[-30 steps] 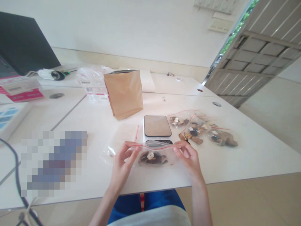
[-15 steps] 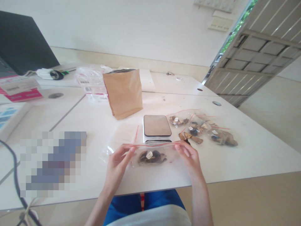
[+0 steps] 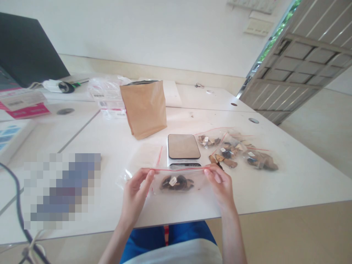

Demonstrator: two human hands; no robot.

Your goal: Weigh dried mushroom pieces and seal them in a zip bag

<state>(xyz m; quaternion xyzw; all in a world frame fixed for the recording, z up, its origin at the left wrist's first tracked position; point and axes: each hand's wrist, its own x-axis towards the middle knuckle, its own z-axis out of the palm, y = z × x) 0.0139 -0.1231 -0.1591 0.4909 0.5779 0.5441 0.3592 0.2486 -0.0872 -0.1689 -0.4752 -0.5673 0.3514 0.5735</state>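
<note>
— Where is the zip bag (image 3: 178, 180)?
— Above the table's (image 3: 275, 190) near edge, left hand (image 3: 134, 190) and right hand (image 3: 221, 183) pinching its red seal's ends.
— Handling?
— Probably light, limp, slippery film; grip the seal.

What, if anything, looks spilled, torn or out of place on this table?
Nothing stands out. Both hands, left hand and right hand, pinch the zip bag by its red strip; the scale and filled bags lie intact.
</note>
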